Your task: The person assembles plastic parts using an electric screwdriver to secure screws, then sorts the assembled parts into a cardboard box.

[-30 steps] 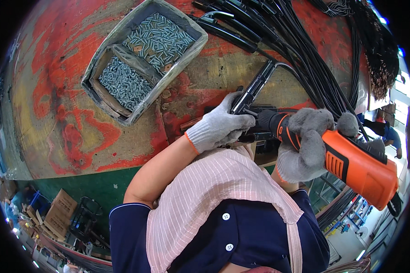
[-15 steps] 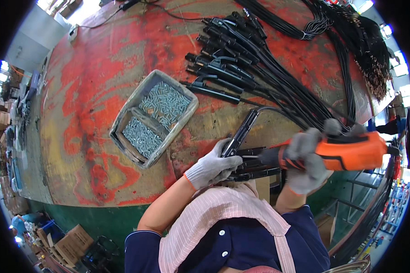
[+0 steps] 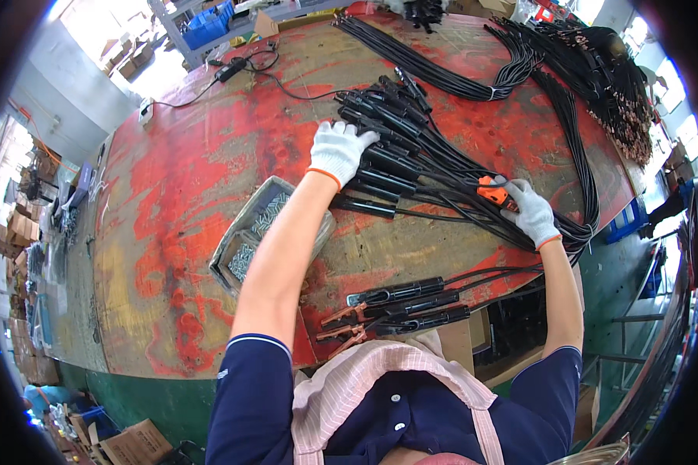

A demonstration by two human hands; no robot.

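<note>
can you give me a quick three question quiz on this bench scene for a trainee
1. True or false: the left hand rests on the pile of black cable clamps.
2. What does the right hand touch? A) a grey tray B) an orange tool C) a cardboard box
3. Fill in: the tray of screws sits on the table under the person's ____ forearm.

Key: 1 true; 2 B, the orange tool lying on the cables; 3 left.

Head-worn fisheye, steeply down over red workbench [image 3: 209, 178]
</note>
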